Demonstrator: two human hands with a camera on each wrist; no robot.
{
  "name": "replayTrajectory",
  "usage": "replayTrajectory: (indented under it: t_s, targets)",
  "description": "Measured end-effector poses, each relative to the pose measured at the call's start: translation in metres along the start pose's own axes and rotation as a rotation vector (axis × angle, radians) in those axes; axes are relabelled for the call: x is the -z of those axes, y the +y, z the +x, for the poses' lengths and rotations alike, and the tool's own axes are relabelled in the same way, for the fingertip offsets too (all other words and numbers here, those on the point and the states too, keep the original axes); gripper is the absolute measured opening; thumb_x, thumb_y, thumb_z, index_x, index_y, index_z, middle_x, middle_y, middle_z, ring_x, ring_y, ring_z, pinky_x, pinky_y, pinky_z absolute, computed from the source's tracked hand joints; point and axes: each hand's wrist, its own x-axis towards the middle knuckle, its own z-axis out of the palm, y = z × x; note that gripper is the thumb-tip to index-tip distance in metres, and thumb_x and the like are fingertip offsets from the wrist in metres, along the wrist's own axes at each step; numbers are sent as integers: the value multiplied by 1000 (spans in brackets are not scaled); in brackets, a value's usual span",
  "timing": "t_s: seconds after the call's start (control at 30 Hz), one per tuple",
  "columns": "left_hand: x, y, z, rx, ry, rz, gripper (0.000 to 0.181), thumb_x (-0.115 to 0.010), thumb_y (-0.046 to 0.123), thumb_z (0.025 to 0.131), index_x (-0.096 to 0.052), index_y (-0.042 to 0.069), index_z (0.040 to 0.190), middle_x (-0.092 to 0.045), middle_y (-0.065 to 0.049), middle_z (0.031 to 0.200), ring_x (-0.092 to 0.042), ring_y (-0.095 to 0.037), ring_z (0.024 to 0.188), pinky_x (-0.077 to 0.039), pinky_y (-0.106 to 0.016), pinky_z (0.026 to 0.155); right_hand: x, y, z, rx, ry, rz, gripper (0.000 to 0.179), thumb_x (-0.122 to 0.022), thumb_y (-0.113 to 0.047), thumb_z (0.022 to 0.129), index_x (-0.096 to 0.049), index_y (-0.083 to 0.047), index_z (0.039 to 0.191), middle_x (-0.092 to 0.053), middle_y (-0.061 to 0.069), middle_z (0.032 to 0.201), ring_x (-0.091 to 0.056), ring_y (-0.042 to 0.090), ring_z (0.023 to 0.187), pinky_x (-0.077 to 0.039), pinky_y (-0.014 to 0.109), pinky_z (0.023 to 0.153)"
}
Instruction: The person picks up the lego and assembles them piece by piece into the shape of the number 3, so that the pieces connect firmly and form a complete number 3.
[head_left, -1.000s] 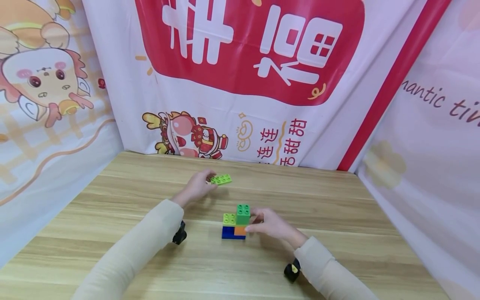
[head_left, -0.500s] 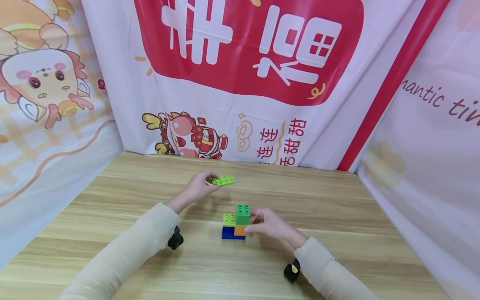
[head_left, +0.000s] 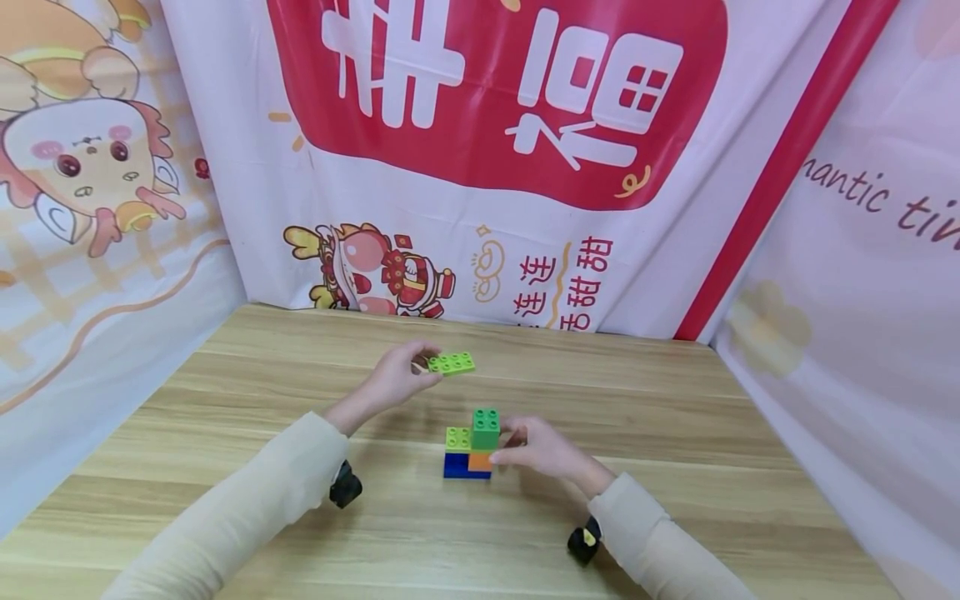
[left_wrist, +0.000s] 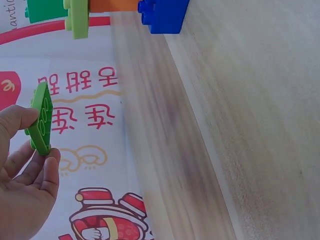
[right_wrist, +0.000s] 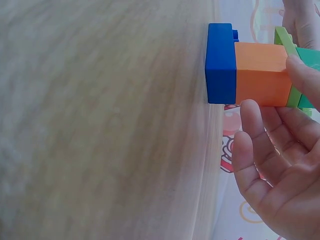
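Note:
My left hand (head_left: 397, 372) pinches a lime-green flat building brick (head_left: 452, 363) between thumb and fingers, raised above the table behind the stack. In the left wrist view this flat brick (left_wrist: 42, 120) stands on edge, its hollow underside partly showing. The stack has a blue brick (head_left: 456, 467) at the bottom and an orange brick (head_left: 480, 461) on its right half. A lime-green flat brick (head_left: 458, 438) lies over the orange one and juts out leftward; a green brick (head_left: 486, 431) tops its right side. My right hand (head_left: 542, 447) holds the stack's right side, thumb near the orange brick (right_wrist: 262, 75).
The stack stands on a wood-grain table (head_left: 675, 433). Printed cloth hangs around it: a back cloth (head_left: 480, 183), a left cloth (head_left: 90, 275) and a right cloth (head_left: 847, 333). Dark wrist cameras hang below both sleeves.
My left hand and its flat brick have shifted slightly right and nearer, while the left forearm has swung left. The right hand and the stack have stayed in place.

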Motion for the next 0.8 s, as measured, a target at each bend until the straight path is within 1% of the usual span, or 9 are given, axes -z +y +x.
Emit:
replayTrajectory:
  t_s: [0.17,0.37,0.57,0.8]
  targets:
    - [1,8,-5,-43,-5,-15,37,-69,8,81,-57,1,116,-60,-7,104,-55,-19,91,-48,-30,77,0,-1,0,0,-1,2,38,-71,-19,82,-61,-3,115,-64,9,102,-61,16,75,-49,30,67]
    - [3,19,-14,-69,-32,-58,37,-69,7,81,-57,1,116,-60,-6,104,-56,-21,91,-48,-31,76,0,-2,0,5,-4,4,38,-70,-18,82,-60,-2,116,-63,10,104,-61,17,76,-49,31,68]
    - [2,26,-21,-81,-64,-57,37,-69,9,82,-58,6,117,-59,-2,104,-55,-18,91,-47,-31,77,1,-4,-1,-15,-7,3,36,-69,-19,83,-61,-4,115,-64,9,102,-62,18,76,-49,32,70]
    - [-1,30,-28,-144,-71,-43,37,-70,8,81,-58,8,116,-60,-2,106,-55,-15,91,-47,-30,79,0,-6,-1,-17,-15,28,36,-69,-19,83,-61,-5,115,-64,9,102,-62,27,78,-48,33,71]
